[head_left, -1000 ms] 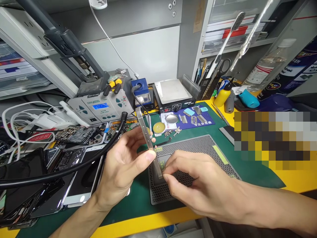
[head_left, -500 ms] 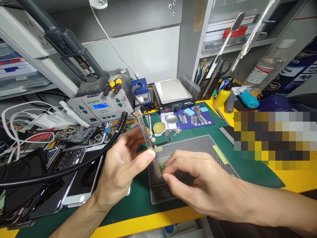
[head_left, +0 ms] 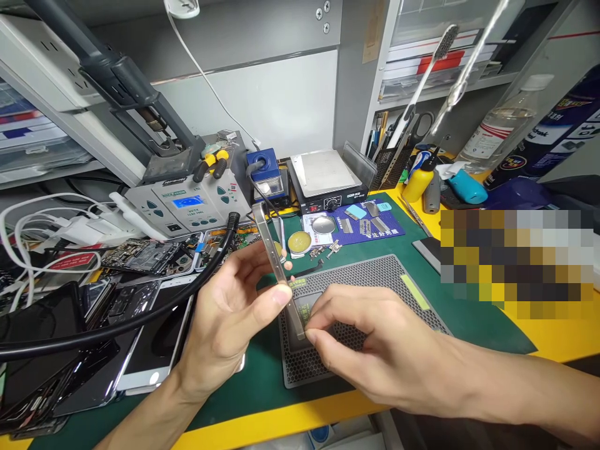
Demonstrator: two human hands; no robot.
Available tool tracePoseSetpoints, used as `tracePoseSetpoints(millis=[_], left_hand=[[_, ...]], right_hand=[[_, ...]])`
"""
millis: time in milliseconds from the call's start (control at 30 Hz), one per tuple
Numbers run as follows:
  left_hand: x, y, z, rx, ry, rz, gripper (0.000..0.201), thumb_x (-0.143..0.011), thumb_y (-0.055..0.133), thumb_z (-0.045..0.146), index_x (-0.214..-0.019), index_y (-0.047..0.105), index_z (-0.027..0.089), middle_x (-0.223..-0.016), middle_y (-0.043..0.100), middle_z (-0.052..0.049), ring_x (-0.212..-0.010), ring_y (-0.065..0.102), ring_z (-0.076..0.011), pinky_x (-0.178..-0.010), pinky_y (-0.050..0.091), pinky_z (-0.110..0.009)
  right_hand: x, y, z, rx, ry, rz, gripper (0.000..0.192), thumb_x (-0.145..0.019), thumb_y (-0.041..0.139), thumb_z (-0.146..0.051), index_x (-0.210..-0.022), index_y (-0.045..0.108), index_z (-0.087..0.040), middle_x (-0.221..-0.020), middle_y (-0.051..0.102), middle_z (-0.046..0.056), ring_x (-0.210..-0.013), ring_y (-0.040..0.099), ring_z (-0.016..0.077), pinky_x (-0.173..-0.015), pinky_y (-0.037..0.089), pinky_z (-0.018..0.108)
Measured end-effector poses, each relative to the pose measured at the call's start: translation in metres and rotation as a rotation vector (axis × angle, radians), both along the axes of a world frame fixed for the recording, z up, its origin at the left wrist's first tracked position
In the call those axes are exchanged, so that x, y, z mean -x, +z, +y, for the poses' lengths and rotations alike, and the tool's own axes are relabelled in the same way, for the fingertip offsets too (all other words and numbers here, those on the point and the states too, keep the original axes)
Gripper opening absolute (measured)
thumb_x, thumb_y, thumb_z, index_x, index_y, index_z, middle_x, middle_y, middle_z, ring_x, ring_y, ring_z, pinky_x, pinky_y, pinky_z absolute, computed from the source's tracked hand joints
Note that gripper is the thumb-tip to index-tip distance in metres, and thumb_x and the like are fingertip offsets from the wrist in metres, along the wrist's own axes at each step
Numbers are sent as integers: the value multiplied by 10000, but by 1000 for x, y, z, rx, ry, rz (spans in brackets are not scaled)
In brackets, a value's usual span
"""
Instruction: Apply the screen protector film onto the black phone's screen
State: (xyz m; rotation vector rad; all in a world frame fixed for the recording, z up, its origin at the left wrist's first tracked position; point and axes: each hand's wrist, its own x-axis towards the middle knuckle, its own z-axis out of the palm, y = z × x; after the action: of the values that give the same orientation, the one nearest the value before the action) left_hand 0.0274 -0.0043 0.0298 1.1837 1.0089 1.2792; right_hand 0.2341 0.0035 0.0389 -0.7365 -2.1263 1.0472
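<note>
My left hand point(head_left: 229, 312) is closed around a smartphone point(head_left: 274, 256), thumb on its near side edge and fingers behind. The phone is tilted up and turned edge-on, so its metal side frame shows and its faces are mostly hidden. At its lower end, my right hand point(head_left: 375, 340) pinches thumb and forefinger together against the corner. Whatever lies between those fingertips, if anything, is too small to make out. Beneath the phone and my right hand lies a grey honeycomb-patterned work pad point(head_left: 389, 269).
A hot-air station point(head_left: 187, 206) and a heating plate point(head_left: 328, 175) stand at the back. Disassembled phones crowd the left, among them a white phone point(head_left: 154, 337), with a black hose point(head_left: 117, 337) crossing above. An open tin of yellow paste point(head_left: 299, 242) sits behind the pad.
The whole view has shifted very slightly left. Both hands keep the same hold on the phone, with no other visible movement.
</note>
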Motion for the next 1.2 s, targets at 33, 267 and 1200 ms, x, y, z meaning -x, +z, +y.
tracePoseSetpoints(millis=[33,267,1200], left_hand=[[0,0,0,0,1,-2,502,-861,774,318,-1311,555,273,-1348,651,-36,-1293,597,-226,-1140,497,-387],[1,0,-2,16,-2,10,493,-863,773,323,-1300,554,266,-1331,654,-38,-1273,605,-223,-1124,504,-383],[-1,-2,-1,36,16,-8,482,-841,792,337,-1267,583,252,-1300,653,-41,-1230,625,-227,-1087,517,-390]], right_hand=[[0,0,0,0,2,-1,159,-866,554,-51,-836,697,-115,-769,680,49,-678,599,136,-638,463,250],[1,1,-1,8,-3,3,154,-849,558,-37,-815,687,-113,-749,666,38,-664,585,126,-630,451,240],[4,0,-1,12,-12,16,132,-845,562,-60,-803,674,-115,-738,647,26,-645,555,113,-609,426,229]])
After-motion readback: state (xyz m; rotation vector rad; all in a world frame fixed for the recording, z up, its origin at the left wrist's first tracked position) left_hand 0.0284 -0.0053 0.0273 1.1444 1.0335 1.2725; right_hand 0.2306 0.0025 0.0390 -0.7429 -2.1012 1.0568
